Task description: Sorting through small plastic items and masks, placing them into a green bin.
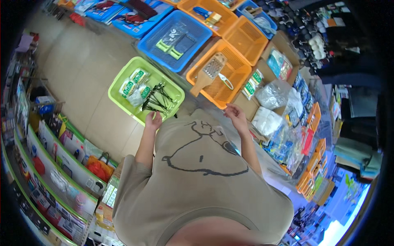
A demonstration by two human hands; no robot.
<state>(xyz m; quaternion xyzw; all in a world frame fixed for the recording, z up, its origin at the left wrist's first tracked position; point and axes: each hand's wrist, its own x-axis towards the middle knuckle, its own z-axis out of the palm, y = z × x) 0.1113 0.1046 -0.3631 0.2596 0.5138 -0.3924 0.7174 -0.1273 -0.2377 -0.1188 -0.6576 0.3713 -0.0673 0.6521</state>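
My left hand [153, 121] is at the near rim of a light green plastic basket [114, 92], fingers curled; whether it grips the rim is not clear. In that basket lie several white packs with green labels [127, 88] and a bunch of thin black items [157, 97]. My right hand [236, 115], fingers loosely bent and apart with nothing seen between them, is close to the near corner of an orange mesh basket [192, 71]. A wooden-framed metal grater [212, 68] leans across that basket beside a white-handled looped tool [226, 81].
Beyond lies a blue basket [144, 46] with green-handled packaged items [169, 49]. More orange baskets [246, 38] stand behind. To the right are a cardboard box [281, 41], white label-bearing packs [253, 83] and plastic bags [272, 93]. Stocked shelves [58, 166] curve along the left.
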